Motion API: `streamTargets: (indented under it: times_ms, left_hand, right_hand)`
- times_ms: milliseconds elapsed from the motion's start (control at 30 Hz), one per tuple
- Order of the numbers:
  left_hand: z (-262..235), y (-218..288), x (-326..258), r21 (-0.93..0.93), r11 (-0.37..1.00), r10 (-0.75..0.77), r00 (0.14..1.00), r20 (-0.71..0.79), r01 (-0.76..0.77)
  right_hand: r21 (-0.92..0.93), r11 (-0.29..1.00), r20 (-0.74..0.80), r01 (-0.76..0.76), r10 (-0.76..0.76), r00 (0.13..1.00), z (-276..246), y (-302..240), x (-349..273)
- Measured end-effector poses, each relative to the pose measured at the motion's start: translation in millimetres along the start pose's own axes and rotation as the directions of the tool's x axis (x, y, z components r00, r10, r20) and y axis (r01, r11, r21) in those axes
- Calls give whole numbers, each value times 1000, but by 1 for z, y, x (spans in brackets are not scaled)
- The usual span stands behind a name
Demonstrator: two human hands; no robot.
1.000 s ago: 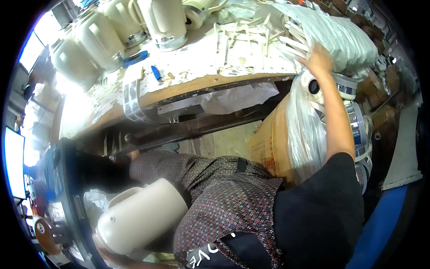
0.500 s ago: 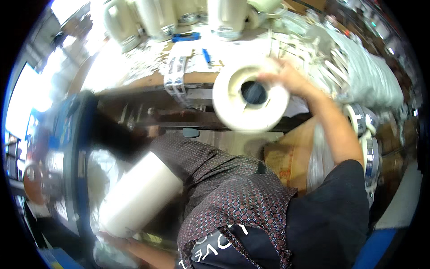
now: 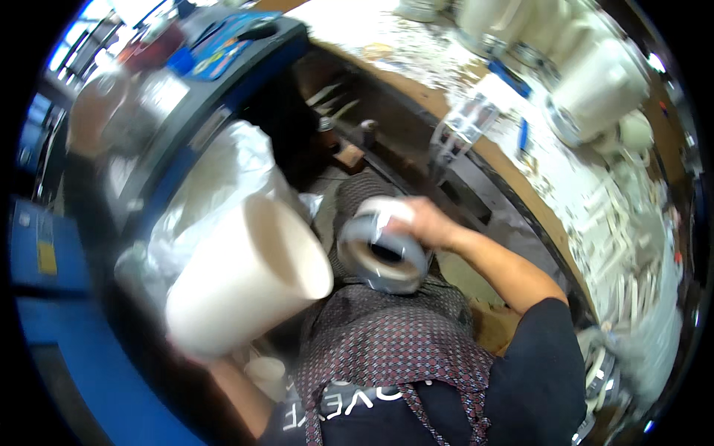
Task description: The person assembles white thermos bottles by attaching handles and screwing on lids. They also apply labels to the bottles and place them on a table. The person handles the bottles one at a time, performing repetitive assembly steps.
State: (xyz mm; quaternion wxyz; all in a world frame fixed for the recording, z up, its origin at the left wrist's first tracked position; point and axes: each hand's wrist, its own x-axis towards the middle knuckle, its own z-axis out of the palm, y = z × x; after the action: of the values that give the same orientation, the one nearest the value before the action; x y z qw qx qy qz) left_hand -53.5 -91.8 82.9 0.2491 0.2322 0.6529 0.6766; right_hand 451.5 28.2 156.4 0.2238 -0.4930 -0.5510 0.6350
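A cream-white hollow cylinder, like a kettle's outer shell, leans over my lap with its open end tilted up to the right. My left hand supports its lower end; the fingers are mostly hidden behind it. Closed over the edge of a round white kettle base with a grey shiny band and a dark centre is my right hand. The base is blurred by motion, over my lap and just right of the cylinder's mouth, apart from it.
Finished-looking white kettles stand on the littered workbench at the far right, near a blue tool and white handles. A plastic-lined bin sits left, beside a blue-edged cart. A white cup-like piece lies low.
The view has swung left. My right hand has brought the round base from the bench edge down toward the cylinder and turned it. The cylinder's open end now shows its inside.
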Motion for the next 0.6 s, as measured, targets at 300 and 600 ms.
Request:
streamTargets:
  times_ms: [300,600]
  left_hand:
    - [80,-7,-47,-542,728,-345,908,238,419]
    - [65,6,-36,-519,783,-268,939,217,343]
  right_hand:
    - [-671,271,-75,690,-951,300,51,-54,17]
    - [-529,433,-146,730,-894,424,61,-32,11]
